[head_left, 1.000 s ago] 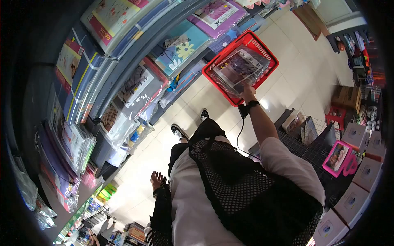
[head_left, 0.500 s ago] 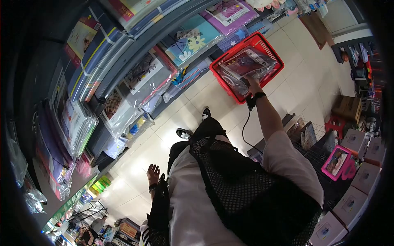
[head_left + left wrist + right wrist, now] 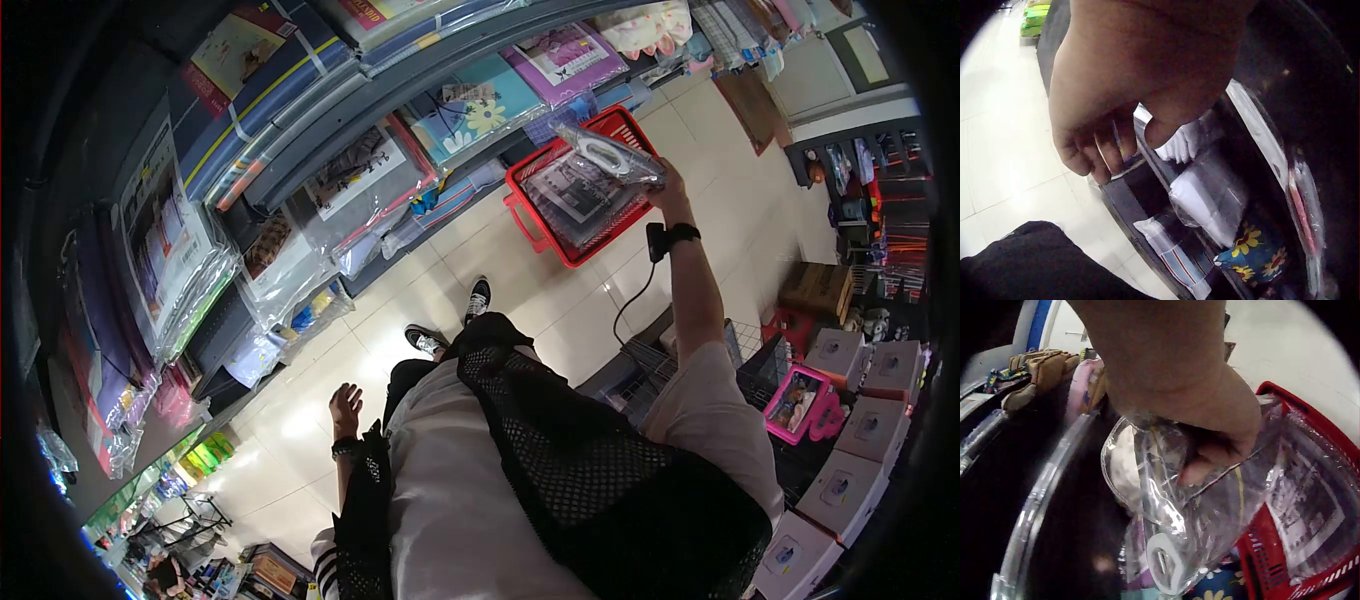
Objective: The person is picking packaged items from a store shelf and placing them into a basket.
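Observation:
My right hand (image 3: 672, 190) grips one end of a clear plastic package (image 3: 612, 158) tilted over the red basket (image 3: 541, 236). In the right wrist view, curled fingers of the hand (image 3: 1210, 444) pinch the crinkled clear plastic (image 3: 1169, 512), which has a white oval handle piece (image 3: 1165, 564). Another clear-wrapped package (image 3: 575, 198) lies inside the basket. Holding nothing, my left hand (image 3: 346, 405) hangs at my side with relaxed fingers; in the left wrist view the hand (image 3: 1141, 81) shows in front of a shelf of wrapped goods.
Shelves of plastic-wrapped bedding (image 3: 470, 105) run along the left and top. White boxes (image 3: 840, 490), a pink-framed item (image 3: 797, 403) and a brown carton (image 3: 815, 290) stand at the right. Tiled floor (image 3: 400, 300) lies between, with my feet on it.
My right hand has risen from inside the basket and moved right, lifting a clear package up and tilting it. The basket now sits slightly turned, its handle showing. My left hand stays hanging.

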Demonstrator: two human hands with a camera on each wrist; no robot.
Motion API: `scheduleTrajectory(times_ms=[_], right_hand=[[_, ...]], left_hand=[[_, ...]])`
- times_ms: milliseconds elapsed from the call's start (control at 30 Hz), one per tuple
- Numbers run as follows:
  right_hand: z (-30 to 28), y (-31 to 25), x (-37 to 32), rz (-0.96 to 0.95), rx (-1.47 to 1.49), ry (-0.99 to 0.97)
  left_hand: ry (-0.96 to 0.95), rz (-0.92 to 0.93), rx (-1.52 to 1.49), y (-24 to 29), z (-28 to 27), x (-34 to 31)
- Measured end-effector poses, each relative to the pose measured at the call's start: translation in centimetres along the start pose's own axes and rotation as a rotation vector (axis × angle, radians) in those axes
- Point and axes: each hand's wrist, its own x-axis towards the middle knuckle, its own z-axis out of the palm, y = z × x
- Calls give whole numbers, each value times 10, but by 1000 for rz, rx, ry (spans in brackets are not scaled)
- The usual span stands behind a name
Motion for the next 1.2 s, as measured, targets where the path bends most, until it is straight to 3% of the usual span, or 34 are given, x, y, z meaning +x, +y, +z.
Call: scheduleTrajectory(times_ms=[33, 233, 267, 300, 367, 400, 467, 500, 567, 600, 633, 667, 700, 767, 800, 833, 900, 933, 967, 1033, 1100, 1200], right_hand=[[-28, -9, 19, -26, -61, -127], [23, -54, -67, 69, -90, -160], [21, -43, -73, -238, -298, -219], [25, -40, -82, -239, -304, -235], [39, -33, -98, -525, -703, -256], [55, -36, -116, -531, -706, -283], [102, -48, -163, 71, -527, -229], [118, -45, -178, 74, -539, -256], [154, -38, -199, -64, -886, -430], [182, -35, -216, -64, -896, -459], [212, -32, -237, -133, -1077, -654], [234, -26, -248, -206, -1253, -852], [246, -19, -250, -205, -1261, -876], [269, -6, -251, -280, -1579, -1066], [291, -3, -262, -380, -1882, -1154], [311, 5, -277, -382, -1888, -1178], [343, 32, -312, -494, -2186, -1228], [352, 47, -326, -640, -2207, -1277], [360, 64, -336, -641, -2211, -1293], [375, 99, -353, -900, -2397, -1369], [391, 131, -366, -1009, -2372, -1505], [413, 174, -383, -1144, -2279, -1713]], left_hand=[[-5, -3, 13, 5, 4, 8], [-272, 220, 32, 40, 40, 13], [-263, 204, 82, 54, 54, 8], [-252, 188, 131, 68, 69, 2], [-333, 238, 206, 93, 91, -15], [-397, 296, 260, 108, 101, -26], [-481, 406, 368, 132, 118, -47], [-544, 442, 407, 142, 127, -53], [-652, 561, 425, 163, 148, -81], [-657, 677, 535, 177, 157, -101], [-641, 702, 579, 193, 166, -126], [-587, 868, 706, 208, 172, -149], [-540, 910, 753, 218, 177, -167], [-512, 1130, 751, 225, 181, -185], [-491, 1203, 752, 228, 181, -197], [-470, 1274, 755, 232, 182, -210], [-364, 1397, 762, 238, 180, -242], [-299, 1474, 775, 240, 179, -252], [-233, 1550, 789, 239, 176, -258], [-252, 1538, 827, 232, 168, -258], [-269, 1529, 859, 223, 155, -250], [-456, 1256, 995, 198, 127, -227]])
